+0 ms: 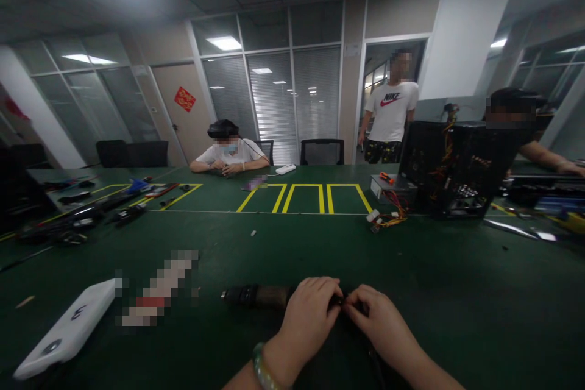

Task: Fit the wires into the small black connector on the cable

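Note:
A dark cylindrical tool [269, 297] with a bare metal tip lies level on the green table, its tip pointing left. My left hand [308, 314], a green bangle [265, 368] on its wrist, is closed around the tool's right end and covers it. Close beside it, my right hand [381, 320] pinches at a small dark part [340, 300] between the two hands. What exactly its fingertips hold is hidden. A dark cable seems to run down below the right hand.
A white device [68, 329] lies front left beside a blurred-out item [159, 292]. Loose tools and parts [82, 213] spread over the far left. An opened black computer case [457, 164] and a power supply [393, 189] stand at right. A person [231, 155] sits opposite; two others are at right.

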A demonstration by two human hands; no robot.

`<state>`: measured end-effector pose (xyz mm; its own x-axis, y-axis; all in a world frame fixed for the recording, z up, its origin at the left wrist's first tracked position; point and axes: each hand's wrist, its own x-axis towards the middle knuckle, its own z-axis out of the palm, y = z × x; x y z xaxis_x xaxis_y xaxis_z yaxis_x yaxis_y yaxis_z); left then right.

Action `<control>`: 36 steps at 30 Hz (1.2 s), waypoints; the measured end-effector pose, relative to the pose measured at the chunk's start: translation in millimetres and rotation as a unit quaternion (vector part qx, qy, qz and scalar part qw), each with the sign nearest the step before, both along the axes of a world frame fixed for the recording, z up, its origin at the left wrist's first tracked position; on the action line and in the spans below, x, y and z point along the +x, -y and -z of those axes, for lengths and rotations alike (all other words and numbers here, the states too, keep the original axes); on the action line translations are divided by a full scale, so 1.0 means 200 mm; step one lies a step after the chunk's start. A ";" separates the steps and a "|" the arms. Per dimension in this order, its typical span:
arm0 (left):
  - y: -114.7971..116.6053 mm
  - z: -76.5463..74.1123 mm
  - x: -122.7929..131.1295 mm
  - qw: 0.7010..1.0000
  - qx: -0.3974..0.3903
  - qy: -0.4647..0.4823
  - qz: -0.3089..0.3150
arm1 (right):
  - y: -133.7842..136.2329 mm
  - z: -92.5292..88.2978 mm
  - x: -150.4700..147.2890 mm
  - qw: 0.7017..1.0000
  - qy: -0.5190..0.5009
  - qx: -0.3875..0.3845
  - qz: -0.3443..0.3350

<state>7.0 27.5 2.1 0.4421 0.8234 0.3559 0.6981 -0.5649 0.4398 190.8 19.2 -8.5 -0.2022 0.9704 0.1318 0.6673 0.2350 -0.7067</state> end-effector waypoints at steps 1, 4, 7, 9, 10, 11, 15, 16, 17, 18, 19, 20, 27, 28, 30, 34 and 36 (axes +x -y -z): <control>0.00 0.00 0.00 1.000 -0.001 0.000 -0.003 | 0.00 0.00 0.00 1.000 0.001 -0.001 0.000; 0.00 0.00 0.00 1.000 0.001 0.001 0.004 | 0.00 -0.01 0.00 1.000 0.002 -0.002 -0.001; 0.02 -0.02 0.00 1.000 0.005 -0.001 0.020 | 0.00 -0.01 0.00 1.000 0.000 -0.003 -0.006; 0.02 -0.03 0.00 1.000 0.006 -0.003 0.027 | 0.00 -0.01 0.00 1.000 -0.001 -0.002 -0.007; 0.03 -0.03 -0.01 1.000 0.006 -0.002 0.027 | 0.00 -0.01 0.00 1.000 -0.001 -0.001 -0.007; 0.03 -0.03 -0.01 1.000 0.007 -0.002 0.026 | 0.00 0.00 0.00 1.000 -0.001 0.000 -0.007; 0.02 -0.03 -0.02 1.000 0.011 -0.015 0.014 | 0.00 0.00 0.01 1.000 0.000 -0.003 -0.009; 0.02 -0.03 -0.02 1.000 0.013 -0.020 0.016 | 0.00 0.00 0.01 1.000 0.001 -0.004 -0.011; 0.01 -0.03 -0.02 0.999 0.016 -0.024 0.019 | 0.00 0.00 0.01 1.000 0.002 -0.005 -0.013; 0.01 -0.03 -0.02 0.999 0.018 -0.027 0.022 | 0.00 0.00 0.01 1.000 0.004 -0.007 -0.015; 0.01 -0.02 -0.02 0.999 0.020 -0.029 0.026 | 0.00 0.00 0.01 1.000 0.006 -0.008 -0.017; 0.01 -0.02 -0.02 0.999 0.022 -0.031 0.029 | 0.00 0.00 0.01 1.000 0.007 -0.009 -0.019; 0.00 -0.02 -0.02 0.999 0.024 -0.031 0.031 | -0.01 0.01 0.02 1.000 0.017 -0.018 -0.020; 0.00 -0.02 -0.02 0.999 0.023 -0.034 0.032 | -0.01 0.02 0.02 0.999 0.017 -0.019 -0.020; -0.01 -0.02 -0.02 0.999 0.020 -0.037 0.033 | -0.01 0.02 0.02 0.999 0.018 -0.022 -0.019; -0.01 -0.03 -0.02 0.999 0.014 -0.041 0.032 | -0.01 0.01 0.02 0.999 0.022 -0.030 -0.017; 0.00 -0.03 -0.02 0.998 0.012 -0.047 0.034 | -0.01 0.00 0.02 0.999 0.025 -0.032 -0.018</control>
